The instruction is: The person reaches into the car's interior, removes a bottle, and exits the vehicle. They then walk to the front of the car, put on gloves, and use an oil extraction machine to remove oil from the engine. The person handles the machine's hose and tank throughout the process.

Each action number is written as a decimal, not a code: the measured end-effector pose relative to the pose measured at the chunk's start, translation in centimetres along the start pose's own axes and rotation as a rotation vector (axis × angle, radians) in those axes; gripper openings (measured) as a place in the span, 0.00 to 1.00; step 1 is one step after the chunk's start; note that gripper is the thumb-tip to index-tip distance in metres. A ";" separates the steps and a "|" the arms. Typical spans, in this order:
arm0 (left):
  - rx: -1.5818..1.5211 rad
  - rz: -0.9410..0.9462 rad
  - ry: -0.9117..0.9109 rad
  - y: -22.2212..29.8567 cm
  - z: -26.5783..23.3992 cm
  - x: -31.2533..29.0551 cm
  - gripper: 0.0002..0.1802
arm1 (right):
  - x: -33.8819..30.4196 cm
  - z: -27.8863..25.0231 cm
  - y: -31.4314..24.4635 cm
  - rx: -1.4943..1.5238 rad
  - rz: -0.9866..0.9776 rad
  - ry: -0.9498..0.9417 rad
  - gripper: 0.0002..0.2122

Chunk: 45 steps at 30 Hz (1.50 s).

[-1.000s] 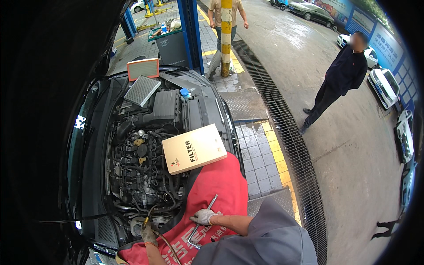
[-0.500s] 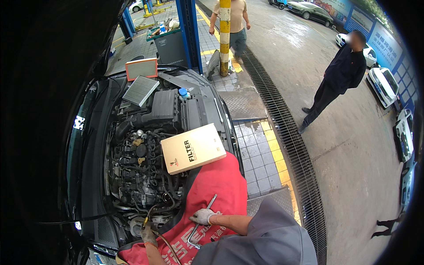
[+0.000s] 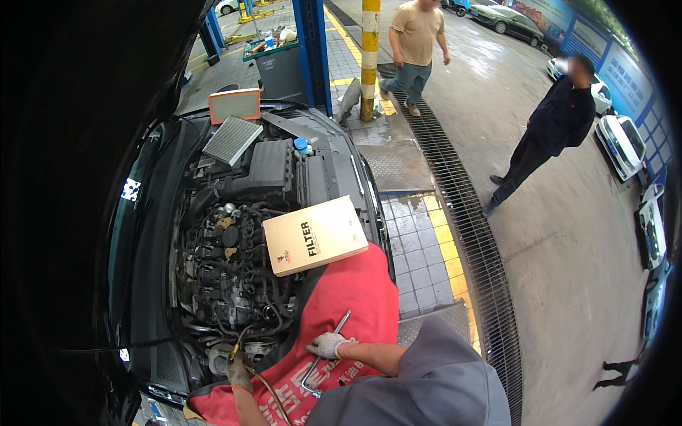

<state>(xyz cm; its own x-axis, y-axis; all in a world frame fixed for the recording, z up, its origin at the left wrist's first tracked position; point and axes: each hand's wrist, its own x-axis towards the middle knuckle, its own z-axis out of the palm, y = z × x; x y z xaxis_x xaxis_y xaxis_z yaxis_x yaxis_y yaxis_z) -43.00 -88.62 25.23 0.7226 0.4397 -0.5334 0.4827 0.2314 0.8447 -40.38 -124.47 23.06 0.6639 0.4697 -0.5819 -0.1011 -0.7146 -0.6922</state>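
My left hand [image 3: 239, 372], in a dirty work glove, is closed around a hose [image 3: 268, 387] near its brass fitting [image 3: 234, 351]. A thin curved tube runs up from that fitting over the engine [image 3: 231, 277]. On the red fender cover [image 3: 348, 284], my right hand [image 3: 327, 346], in a pale knit glove, grips a long metal wrench [image 3: 308, 376]. One end of the wrench points up and away; its bent end lies near my body. A cardboard filter box [image 3: 316, 236] rests partly on the cover and partly over the engine bay.
A pleated grey filter [image 3: 233, 140] and an orange-framed filter [image 3: 235, 106] lie by the black engine cover box [image 3: 266, 170]. A blue cap [image 3: 300, 144] sits nearby. Beyond stand a bin [image 3: 280, 74], a blue post [image 3: 312, 57], a striped pole [image 3: 369, 60] and two people [image 3: 550, 117]. A floor grate [image 3: 462, 192] runs alongside.
The person in the beige shirt has stepped out from behind the striped pole to the right. My view has shifted slightly; both hands keep almost the same place and hold.
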 end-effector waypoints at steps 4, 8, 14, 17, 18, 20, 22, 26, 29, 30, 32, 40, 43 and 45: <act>0.000 -0.001 -0.018 0.6 0.5 -0.7 0.06 | 0.0 -0.1 0.0 -0.008 -0.007 -0.004 0.27; 0.023 -0.013 0.021 0.9 0.7 -0.9 0.06 | 0.0 -0.3 -0.2 -0.015 -0.007 0.000 0.28; 0.024 -0.013 0.043 1.0 1.1 -1.0 0.06 | -0.3 -0.5 -0.3 -0.008 -0.006 -0.013 0.28; -0.009 -0.042 0.029 1.0 1.2 -1.0 0.06 | -0.5 -0.5 -0.3 -0.011 -0.006 0.013 0.28; -0.019 -0.047 0.042 0.9 1.1 -0.9 0.06 | -0.4 -0.5 -0.3 -0.010 -0.007 0.001 0.27; -0.041 -0.056 0.014 0.7 0.9 -0.6 0.06 | -0.3 -0.5 -0.3 -0.009 0.009 -0.007 0.29; -0.086 -0.062 0.017 0.3 0.7 -0.2 0.08 | -0.1 -0.4 -0.2 -0.015 0.021 -0.027 0.29; -0.060 -0.053 0.078 -0.3 0.2 0.6 0.08 | 0.1 0.0 0.1 -0.031 -0.011 0.029 0.27; -0.033 -0.077 0.046 -0.5 -0.2 0.7 0.08 | 0.1 0.4 0.2 -0.002 -0.023 0.051 0.27; -0.043 -0.065 0.016 -0.5 -0.2 0.6 0.07 | 0.1 0.4 0.3 0.015 -0.012 0.038 0.27; -0.046 -0.035 0.015 -0.6 -0.3 0.5 0.07 | 0.1 0.4 0.3 0.006 -0.022 0.054 0.27; -0.002 -0.022 0.066 -1.2 -0.4 1.5 0.10 | -0.3 0.0 0.1 0.043 -0.003 0.040 0.27; -0.032 -0.057 -0.018 -1.1 -0.7 1.9 0.12 | -0.4 0.0 0.0 0.071 0.022 0.033 0.26; -0.038 -0.081 -0.064 -1.0 -1.0 1.8 0.12 | -0.4 0.1 0.0 0.029 0.003 0.057 0.27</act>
<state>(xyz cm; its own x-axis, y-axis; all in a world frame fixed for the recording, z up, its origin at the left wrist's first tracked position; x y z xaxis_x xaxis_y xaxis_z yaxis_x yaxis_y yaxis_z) -42.63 -87.18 23.50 0.7128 0.3625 -0.6005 0.5222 0.2973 0.7993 -40.71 -124.59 23.24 0.7050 0.4367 -0.5588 -0.1241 -0.6998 -0.7035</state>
